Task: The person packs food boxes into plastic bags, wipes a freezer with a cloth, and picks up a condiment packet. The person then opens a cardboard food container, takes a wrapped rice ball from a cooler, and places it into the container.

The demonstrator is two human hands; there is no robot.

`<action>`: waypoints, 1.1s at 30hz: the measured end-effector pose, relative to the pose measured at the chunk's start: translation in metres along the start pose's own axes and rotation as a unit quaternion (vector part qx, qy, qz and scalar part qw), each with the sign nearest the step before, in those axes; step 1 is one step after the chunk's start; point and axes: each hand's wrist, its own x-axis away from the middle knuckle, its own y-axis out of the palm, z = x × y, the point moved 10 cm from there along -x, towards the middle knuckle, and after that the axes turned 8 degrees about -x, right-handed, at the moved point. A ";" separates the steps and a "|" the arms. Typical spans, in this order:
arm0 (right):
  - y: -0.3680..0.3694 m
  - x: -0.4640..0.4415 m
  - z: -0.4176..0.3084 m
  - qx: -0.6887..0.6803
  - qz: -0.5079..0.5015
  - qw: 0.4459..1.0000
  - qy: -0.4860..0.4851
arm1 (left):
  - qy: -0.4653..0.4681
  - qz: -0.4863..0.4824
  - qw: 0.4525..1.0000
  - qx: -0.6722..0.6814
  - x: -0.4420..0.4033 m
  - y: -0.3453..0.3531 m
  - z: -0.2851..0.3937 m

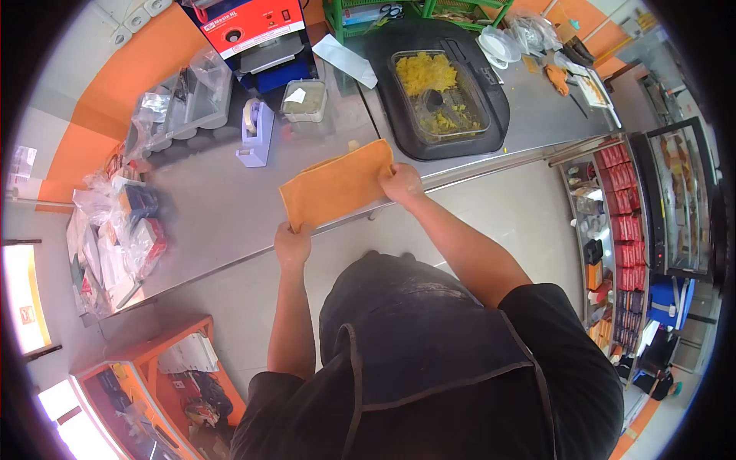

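Observation:
An orange cloth (pixel 337 185), folded into a rough rectangle, is stretched between my two hands over the front edge of the steel counter (pixel 207 222). My left hand (pixel 292 244) pinches its lower left corner. At the right end, my right hand (pixel 402 184) grips the other side with the fingers closed. Beyond the cloth stand a lilac tape dispenser (pixel 255 134) and a clear square tub (pixel 304 101) with something white on top. To the right, a clear container (pixel 441 96) holding yellow food and a dark scoop-like piece sits on a black lid-like base (pixel 399 138).
A red and blue machine (pixel 257 38) stands at the back, beside a grey compartment tray (pixel 184 107). Plastic bags and packets (pixel 123 238) crowd the left end. Green crates (pixel 368 14) are behind. On the right are a packet-filled shelf (pixel 625 230) and a glass cabinet (pixel 678 199).

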 end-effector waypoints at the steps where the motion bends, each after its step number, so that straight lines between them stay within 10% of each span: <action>1: -0.005 0.007 -0.026 -0.007 0.027 0.999 -0.042 | -0.007 -0.017 0.999 0.031 -0.007 0.005 -0.004; 4: 0.022 0.021 -0.075 -0.090 0.078 0.980 -0.162 | -0.049 -0.104 0.975 0.188 -0.016 0.025 -0.019; 8: 0.095 0.075 -0.140 -0.142 -0.200 0.927 -0.282 | -0.089 -0.089 0.876 0.466 -0.003 0.018 -0.008; 11: 0.099 0.108 -0.144 -0.141 -0.154 0.894 -0.396 | -0.120 -0.064 0.796 0.590 0.010 0.005 0.005; 13: 0.097 0.114 -0.121 -0.119 -0.228 0.895 -0.365 | -0.180 0.009 0.860 0.477 0.011 0.004 -0.012; 15: 0.070 0.110 -0.082 -0.106 -0.289 0.909 -0.283 | 0.014 0.030 0.958 0.284 -0.010 0.001 -0.019; 19: 0.009 0.108 0.031 -0.128 -0.314 0.932 -0.129 | 0.154 0.138 0.971 0.123 0.027 -0.053 0.095; 26: -0.130 0.112 0.259 -0.385 -0.140 0.898 0.160 | 0.212 -0.122 0.940 0.238 0.083 0.013 0.305; 33: -0.279 0.140 0.406 -0.531 0.020 0.829 0.173 | 0.209 -0.255 0.823 0.463 0.151 0.164 0.520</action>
